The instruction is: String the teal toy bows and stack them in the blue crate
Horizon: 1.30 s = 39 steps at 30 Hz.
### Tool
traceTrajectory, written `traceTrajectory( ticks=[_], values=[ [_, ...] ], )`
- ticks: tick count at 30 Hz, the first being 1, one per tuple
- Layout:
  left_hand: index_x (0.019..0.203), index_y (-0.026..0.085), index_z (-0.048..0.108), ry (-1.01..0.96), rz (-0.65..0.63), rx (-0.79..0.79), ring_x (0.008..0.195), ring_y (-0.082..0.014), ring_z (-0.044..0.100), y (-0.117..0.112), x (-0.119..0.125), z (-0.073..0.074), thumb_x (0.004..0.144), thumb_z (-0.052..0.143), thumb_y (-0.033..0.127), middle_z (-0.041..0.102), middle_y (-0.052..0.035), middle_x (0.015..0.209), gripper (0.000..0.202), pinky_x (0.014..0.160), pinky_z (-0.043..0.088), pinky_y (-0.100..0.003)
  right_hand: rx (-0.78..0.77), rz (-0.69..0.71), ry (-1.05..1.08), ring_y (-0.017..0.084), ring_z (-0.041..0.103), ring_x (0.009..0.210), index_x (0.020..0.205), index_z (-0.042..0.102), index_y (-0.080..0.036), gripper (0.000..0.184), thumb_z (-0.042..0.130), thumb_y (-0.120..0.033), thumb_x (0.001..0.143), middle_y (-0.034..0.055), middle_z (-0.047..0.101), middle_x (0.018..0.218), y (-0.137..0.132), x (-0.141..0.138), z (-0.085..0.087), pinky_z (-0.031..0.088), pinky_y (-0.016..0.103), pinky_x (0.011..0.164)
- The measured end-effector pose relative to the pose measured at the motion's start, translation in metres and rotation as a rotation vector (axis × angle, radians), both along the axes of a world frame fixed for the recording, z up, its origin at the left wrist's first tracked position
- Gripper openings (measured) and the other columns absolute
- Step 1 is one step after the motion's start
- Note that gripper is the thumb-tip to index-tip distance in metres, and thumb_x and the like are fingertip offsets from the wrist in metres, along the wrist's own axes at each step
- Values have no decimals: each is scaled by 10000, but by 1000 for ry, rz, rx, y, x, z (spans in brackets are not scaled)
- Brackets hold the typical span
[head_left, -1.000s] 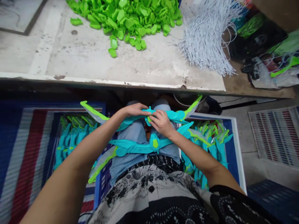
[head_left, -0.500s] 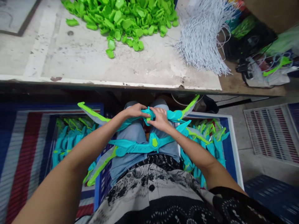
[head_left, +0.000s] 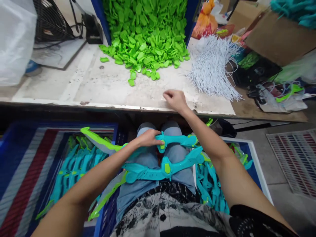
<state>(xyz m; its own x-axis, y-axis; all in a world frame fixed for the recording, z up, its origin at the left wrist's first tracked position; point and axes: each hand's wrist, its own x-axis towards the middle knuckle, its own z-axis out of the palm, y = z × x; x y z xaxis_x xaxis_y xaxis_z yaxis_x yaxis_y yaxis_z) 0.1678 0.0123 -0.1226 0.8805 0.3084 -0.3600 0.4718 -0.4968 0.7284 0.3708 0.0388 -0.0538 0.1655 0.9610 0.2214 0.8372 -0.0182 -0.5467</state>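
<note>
My left hand (head_left: pixel 149 137) is closed round the middle of a turquoise toy bow (head_left: pixel 181 140) that lies across my knees. A green piece sits at this bow's centre, by my thumb. Nearer to my waist a second turquoise bow (head_left: pixel 150 173) rests across my lap, a green piece in its centre and a grey and green limb at its left. My right hand (head_left: pixel 176 100) is over the table's front edge with curled fingers, away from both bows. What it holds, if anything, is hidden. Beyond it lies a heap of green plastic pieces (head_left: pixel 148 49).
A bundle of white strings (head_left: pixel 214 65) lies on the table (head_left: pixel 106 89) at the right. Crates with more turquoise bows (head_left: pixel 74 161) stand on both sides of my legs. A fan (head_left: pixel 50 23) is at the back left, a cardboard box (head_left: pixel 278 39) at the right.
My right hand has let go of the bow's centre and moved forward and up over the table edge. My left hand stays on the bow. The view has tilted up.
</note>
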Motion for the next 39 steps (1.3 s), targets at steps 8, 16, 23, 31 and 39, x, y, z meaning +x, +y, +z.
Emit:
traceTrajectory(
  ticks=[8,16,23,31,39],
  values=[
    [1254,262,538,-202,-86,534,958,-213,588,-11,-10,-6,873,528,341,599,-85,1144,389,766,435,-295,21,-217,-102,265,535,1070,908,634,-141,153,541,-245,846,118,585,1069,138,-6,-21,429,461,952],
    [1272,200,527,-277,86,711,1245,-315,427,-79,-48,-32,894,468,191,422,-178,1367,382,956,430,-455,-95,-268,-39,245,593,916,967,636,-161,255,512,-141,745,78,664,905,82,-4,4,462,404,848],
    [1328,68,425,-159,-104,472,1065,-321,538,-170,-78,-23,792,652,347,560,-204,1190,646,896,461,-466,-322,-181,-3,256,631,797,656,636,-121,263,577,-351,770,95,630,650,22,32,12,494,375,796],
    [1391,87,351,35,-49,348,1042,-322,564,-149,-47,-15,832,560,502,598,-202,1125,727,858,457,-446,-36,-330,-59,313,573,1031,882,648,-100,353,548,-436,841,161,641,913,42,43,-20,431,512,904],
    [1019,143,621,142,-52,-330,666,-194,624,-76,-25,13,844,409,634,681,-83,790,563,638,448,-282,-73,293,-193,233,525,1118,1004,644,-211,212,528,-293,848,51,639,1131,-2,59,-17,346,449,1033]
  ],
)
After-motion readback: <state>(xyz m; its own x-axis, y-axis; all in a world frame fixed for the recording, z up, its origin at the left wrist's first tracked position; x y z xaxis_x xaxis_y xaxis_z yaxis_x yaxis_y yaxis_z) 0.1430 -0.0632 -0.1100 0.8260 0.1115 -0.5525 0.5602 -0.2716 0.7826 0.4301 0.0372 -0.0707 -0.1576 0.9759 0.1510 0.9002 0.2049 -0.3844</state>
